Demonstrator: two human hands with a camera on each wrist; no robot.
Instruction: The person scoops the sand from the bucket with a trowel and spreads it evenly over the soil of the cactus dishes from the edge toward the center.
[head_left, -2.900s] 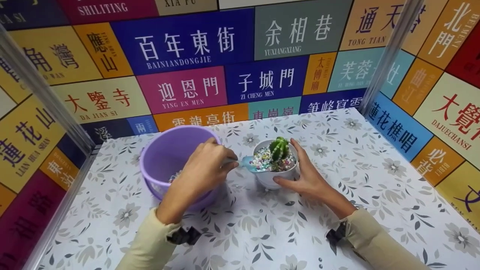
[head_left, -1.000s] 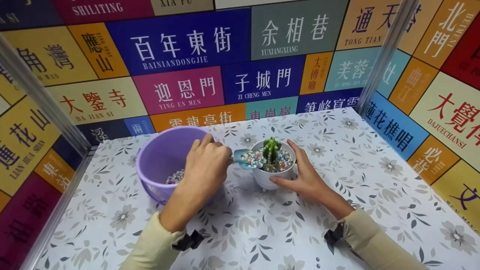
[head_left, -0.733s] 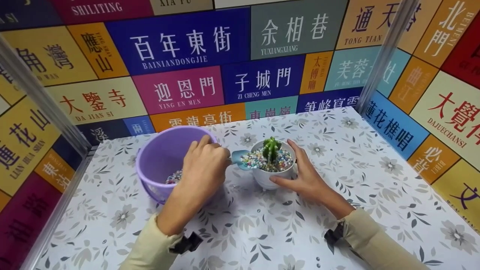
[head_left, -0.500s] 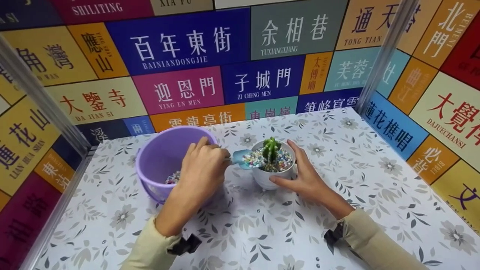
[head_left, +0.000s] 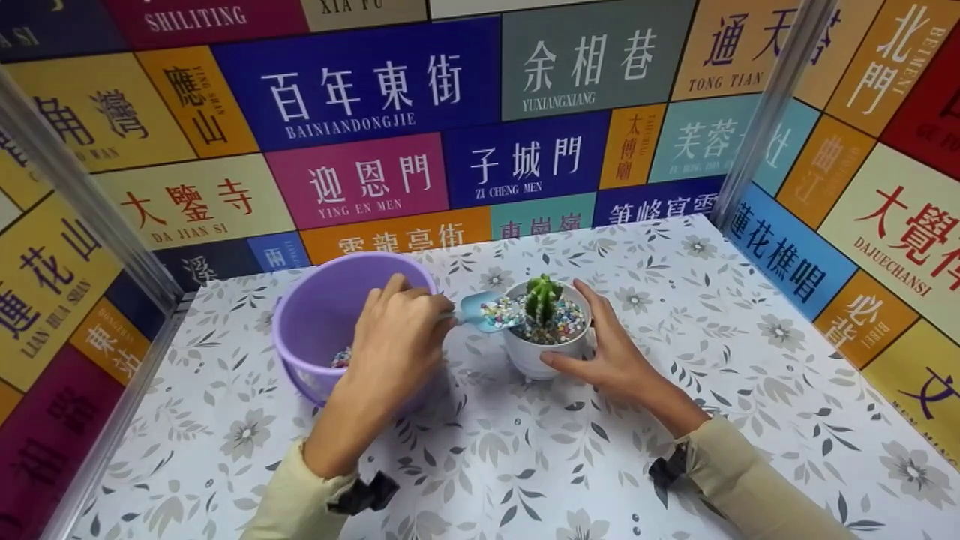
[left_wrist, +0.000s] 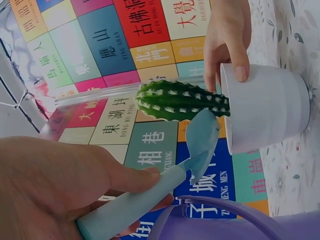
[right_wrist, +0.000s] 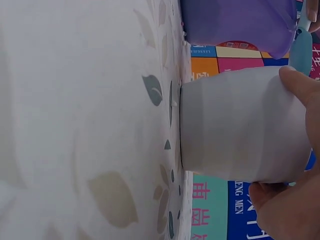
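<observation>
My left hand (head_left: 401,330) grips the handle of a small light-blue toy shovel (left_wrist: 145,197). Its blade (head_left: 480,311), with multicoloured pebbles toward the tip, reaches over the left rim of a white flowerpot (head_left: 544,362). A short green cactus (left_wrist: 180,100) stands upright in the pot, with more pebbles (head_left: 574,319) around its base. From the right, my right hand (head_left: 626,360) holds the pot, thumb at the near side and fingers at the far side. The right wrist view shows the pot's base on the tabletop.
A purple bucket (head_left: 300,300) stands left of the pot, pebbles (head_left: 342,358) low inside it, partly hidden by my left arm. The table has a white floral cover (head_left: 480,465). Panels of coloured signs (head_left: 367,90) close off the back and sides.
My left hand has drawn slightly left and toward me. Fewer pebbles lie on the shovel's blade than a second ago. The right hand and pot stay put over that last second.
</observation>
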